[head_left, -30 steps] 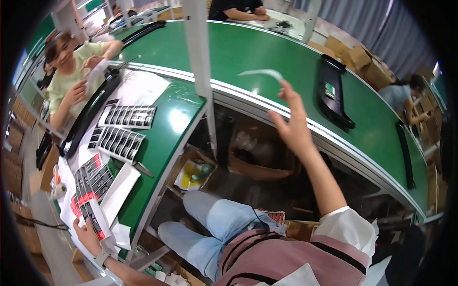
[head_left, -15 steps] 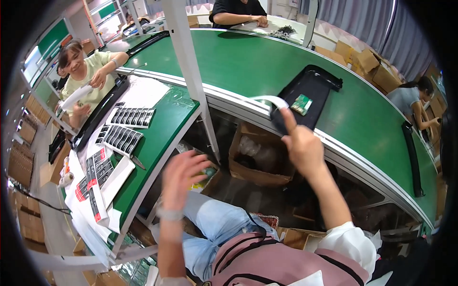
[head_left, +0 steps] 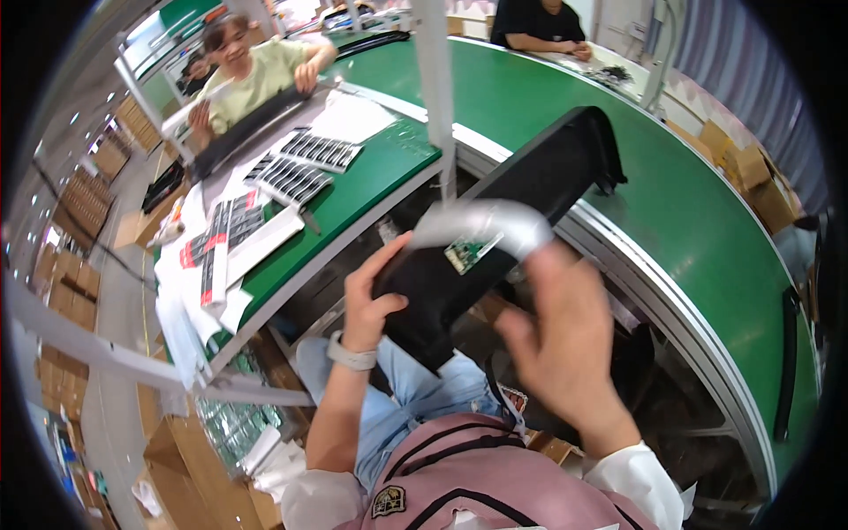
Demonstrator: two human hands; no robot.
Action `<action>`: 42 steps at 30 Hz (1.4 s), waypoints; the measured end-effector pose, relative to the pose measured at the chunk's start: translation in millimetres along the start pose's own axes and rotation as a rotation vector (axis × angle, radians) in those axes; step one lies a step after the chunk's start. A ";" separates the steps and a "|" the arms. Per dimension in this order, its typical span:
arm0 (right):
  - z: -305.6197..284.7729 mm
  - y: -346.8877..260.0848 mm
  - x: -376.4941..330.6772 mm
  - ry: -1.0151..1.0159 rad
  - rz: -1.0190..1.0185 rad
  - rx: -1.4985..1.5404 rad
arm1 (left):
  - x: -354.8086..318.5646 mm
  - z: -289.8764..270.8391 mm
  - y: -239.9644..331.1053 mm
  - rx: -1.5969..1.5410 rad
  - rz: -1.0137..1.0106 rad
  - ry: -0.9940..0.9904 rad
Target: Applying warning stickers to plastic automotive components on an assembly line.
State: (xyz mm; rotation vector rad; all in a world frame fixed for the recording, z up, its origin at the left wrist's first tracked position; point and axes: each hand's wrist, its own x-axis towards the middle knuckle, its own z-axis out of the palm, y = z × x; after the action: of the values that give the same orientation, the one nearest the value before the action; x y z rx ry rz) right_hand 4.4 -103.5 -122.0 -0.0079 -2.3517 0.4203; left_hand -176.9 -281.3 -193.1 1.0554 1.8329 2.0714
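A long black plastic housing [head_left: 548,168] slants from over my lap up across the near edge of the green conveyor. My left hand [head_left: 367,305] is closed on its near left edge, the thumb over the panel. A small green circuit board [head_left: 465,255] lies on the black surface. Above it arcs a curved white strip [head_left: 495,223], smeared by motion. One end of the strip meets the fingertips of my right hand [head_left: 574,331], which is blurred; its thumb stands apart, and the exact grip is hidden.
Left of me a green table [head_left: 380,168] bears label sheets [head_left: 296,181] and white paper. The curved conveyor [head_left: 689,256] carries another black bar [head_left: 786,362] at right. A metal post [head_left: 433,79] stands between them. One co-worker [head_left: 256,79] handles a black part; another person [head_left: 539,26] sits beyond.
The black housing has come off the conveyor toward me and tilted. My left hand, empty before, now grips its edge. My right hand has moved nearer with the white strip. The view has turned left.
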 end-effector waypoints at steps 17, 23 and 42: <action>184.0 38.7 2.0 -0.056 -0.627 0.281 | -206.3 -131.8 19.0 0.844 -0.096 0.231; 206.8 19.3 -2.6 -0.483 -0.310 0.323 | -217.7 -112.4 -14.4 1.081 -0.186 0.413; 236.5 -90.9 10.8 -0.854 0.658 1.348 | -204.8 -147.1 -31.8 0.051 -0.276 0.676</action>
State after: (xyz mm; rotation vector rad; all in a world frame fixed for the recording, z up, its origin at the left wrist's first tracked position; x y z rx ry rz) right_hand -152.5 -258.5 -247.3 0.0424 -2.2138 2.6383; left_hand -126.3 -506.6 -299.1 0.0647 2.1553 2.3776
